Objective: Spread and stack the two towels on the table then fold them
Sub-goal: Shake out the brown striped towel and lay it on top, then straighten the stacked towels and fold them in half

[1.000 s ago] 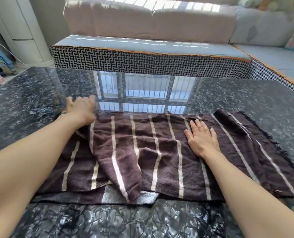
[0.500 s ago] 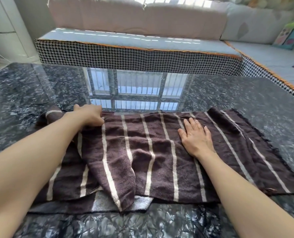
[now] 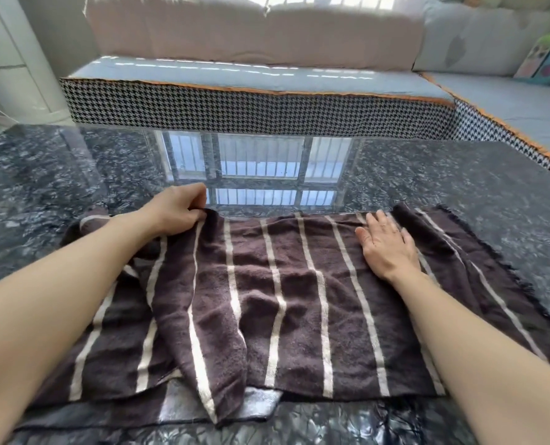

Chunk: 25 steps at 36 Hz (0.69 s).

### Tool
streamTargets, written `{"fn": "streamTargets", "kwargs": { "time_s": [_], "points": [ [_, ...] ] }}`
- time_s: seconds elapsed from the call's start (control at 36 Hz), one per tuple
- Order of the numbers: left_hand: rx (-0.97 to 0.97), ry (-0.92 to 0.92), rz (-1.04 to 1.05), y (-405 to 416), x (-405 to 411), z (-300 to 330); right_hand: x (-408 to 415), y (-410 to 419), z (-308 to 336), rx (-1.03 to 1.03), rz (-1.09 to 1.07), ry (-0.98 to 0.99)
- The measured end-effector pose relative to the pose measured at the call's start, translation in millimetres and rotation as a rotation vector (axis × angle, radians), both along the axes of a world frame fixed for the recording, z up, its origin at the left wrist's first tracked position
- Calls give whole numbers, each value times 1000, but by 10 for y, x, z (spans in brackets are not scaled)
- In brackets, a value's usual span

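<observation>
Right now your left hand pinches the far edge of the upper towel near its left corner, fingers curled round the cloth, at about 11 o'clock from the middle of the stack. Your right hand lies flat, fingers straight and relaxed, pressing the same towel down at about 1 o'clock. Both towels sit on the dark glossy desk, the upper one overlapping the lower towel, which shows past it at 9 o'clock and again along the right side at 3 o'clock.

What could go wrong: the upper towel's left side is bunched and folded over itself, hanging in a point toward 6 o'clock. If you tug the pinched edge only leftward, that near flap will probably stay doubled, and the stack would be uneven when folded. The desk looks slick, so a hard pull may also drag the lower towel along, since only your flat right palm anchors the cloth. Lift that palm too soon and both layers could slide together.

Relative to your fingers, the pinched edge is right in the left hand's grip, the crumpled flap lies well nearer you at 7 o'clock, and the towel's right part sits directly under the right palm
</observation>
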<state>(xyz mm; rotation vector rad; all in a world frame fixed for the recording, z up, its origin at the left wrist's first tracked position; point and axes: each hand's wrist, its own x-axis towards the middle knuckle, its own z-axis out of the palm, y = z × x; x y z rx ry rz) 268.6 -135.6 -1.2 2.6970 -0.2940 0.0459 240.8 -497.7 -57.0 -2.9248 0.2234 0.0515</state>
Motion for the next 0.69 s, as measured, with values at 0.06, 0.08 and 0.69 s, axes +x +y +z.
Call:
{"fn": "streamTargets", "kwargs": {
  "time_s": [0.06,0.08,0.69],
  "points": [
    [-1,35,-8,-32,22,-60,11,-13,-5,-13,-26,11],
    [17,36,-1,-44,33,-88,20,-20,-10,-26,-30,17],
    [280,10,89,188,-77,123,11,0,-5,-62,-31,35]
  ]
}}
